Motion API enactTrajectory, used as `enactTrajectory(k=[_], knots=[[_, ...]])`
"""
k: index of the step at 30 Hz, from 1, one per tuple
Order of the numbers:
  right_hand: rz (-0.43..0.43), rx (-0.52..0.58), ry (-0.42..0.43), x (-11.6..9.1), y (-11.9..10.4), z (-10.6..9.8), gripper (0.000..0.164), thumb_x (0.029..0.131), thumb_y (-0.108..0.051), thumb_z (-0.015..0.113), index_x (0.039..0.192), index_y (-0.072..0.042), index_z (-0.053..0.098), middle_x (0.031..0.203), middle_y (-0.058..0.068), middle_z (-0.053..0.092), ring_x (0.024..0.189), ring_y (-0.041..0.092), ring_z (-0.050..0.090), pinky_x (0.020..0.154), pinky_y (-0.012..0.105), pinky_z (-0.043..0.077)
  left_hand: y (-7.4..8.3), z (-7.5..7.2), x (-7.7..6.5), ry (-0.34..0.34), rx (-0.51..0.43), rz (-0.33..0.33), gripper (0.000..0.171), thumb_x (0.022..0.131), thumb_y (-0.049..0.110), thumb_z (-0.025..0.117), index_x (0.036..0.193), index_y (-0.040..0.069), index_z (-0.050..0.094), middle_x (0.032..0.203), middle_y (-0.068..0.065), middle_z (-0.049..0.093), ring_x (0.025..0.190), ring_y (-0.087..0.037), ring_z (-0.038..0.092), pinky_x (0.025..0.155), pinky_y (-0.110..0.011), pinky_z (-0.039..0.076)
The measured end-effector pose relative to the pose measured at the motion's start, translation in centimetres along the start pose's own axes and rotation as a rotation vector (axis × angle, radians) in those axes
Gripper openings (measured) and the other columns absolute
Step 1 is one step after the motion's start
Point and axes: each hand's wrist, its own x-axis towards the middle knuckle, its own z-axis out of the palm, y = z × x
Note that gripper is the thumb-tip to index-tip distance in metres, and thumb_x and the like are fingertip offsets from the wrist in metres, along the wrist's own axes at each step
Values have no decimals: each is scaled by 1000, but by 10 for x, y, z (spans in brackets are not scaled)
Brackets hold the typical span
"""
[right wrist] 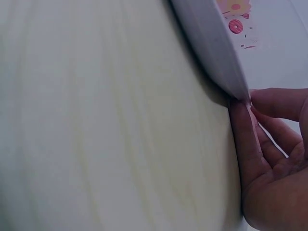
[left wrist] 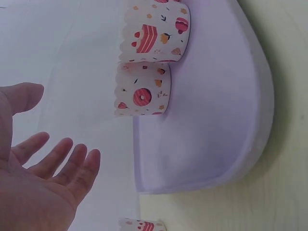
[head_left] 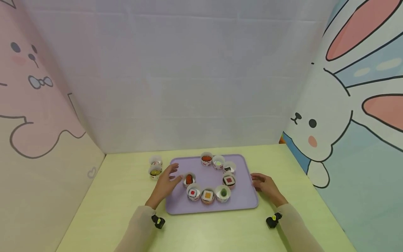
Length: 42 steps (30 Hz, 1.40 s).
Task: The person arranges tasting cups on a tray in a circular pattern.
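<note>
A purple tray (head_left: 209,208) lies on the table, bearing several printed paper cups set in an incomplete ring, open at its upper left. Small sushi-like pieces sit in them, such as a white square one with an orange centre (head_left: 207,195) and a red-topped one (head_left: 189,179). Over the tray's left side my left hand (head_left: 167,183) hovers with fingers spread, holding nothing, near the cup with the red-topped piece. My right hand (head_left: 266,185) is at the tray's right edge; in the right wrist view its thumb and fingers pinch the rim (right wrist: 216,53).
Two more paper cups stand on the table left of the tray, one holding a yellow-green piece (head_left: 155,172) and one behind it (head_left: 155,161). A pale cloth wall (head_left: 189,87) closes off the back, with cartoon-printed sheets at both sides.
</note>
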Motion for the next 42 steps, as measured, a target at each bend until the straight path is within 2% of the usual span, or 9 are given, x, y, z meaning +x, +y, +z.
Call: enactTrajectory(k=[12,17,24,28,37,42], knots=[[-12,-6,13,1,1,0,45,95,-8,59,139,-2,52,132,22,59,102,17,66,80,28,57,-1,-32,2,97,-39,-30,57,91,24,70,142,11,45,141,-18,51,132,-37,49,105,-53,45],[-30,-9,8,-1,1,0,45,95,-7,58,139,0,52,131,24,59,106,22,65,81,29,57,-3,-45,2,158,-4,-44,59,91,24,70,142,10,45,141,-18,51,132,-35,47,109,-52,41],[-46,-5,-8,-2,1,0,46,94,-7,59,138,2,51,127,22,61,95,8,65,77,25,57,-14,-58,1,216,26,-101,63,89,19,72,143,7,43,144,-21,47,134,-39,43,110,-56,36],[-52,-2,-9,-2,1,0,47,94,-7,60,139,3,51,127,22,61,95,8,65,77,25,57,-24,-63,1,213,49,-129,63,90,18,70,144,6,41,146,-20,44,136,-40,40,112,-56,33],[-33,7,-2,0,1,1,45,94,-5,59,138,1,52,130,24,59,98,12,65,78,25,57,-42,-62,3,205,65,-248,74,87,21,72,149,7,34,152,-20,35,140,-40,33,107,-59,38],[-30,11,2,0,0,1,45,94,-5,59,138,0,52,130,24,59,100,14,65,79,26,57,-52,-60,5,218,43,-273,79,86,23,73,150,6,30,154,-20,33,141,-39,33,108,-58,38]])
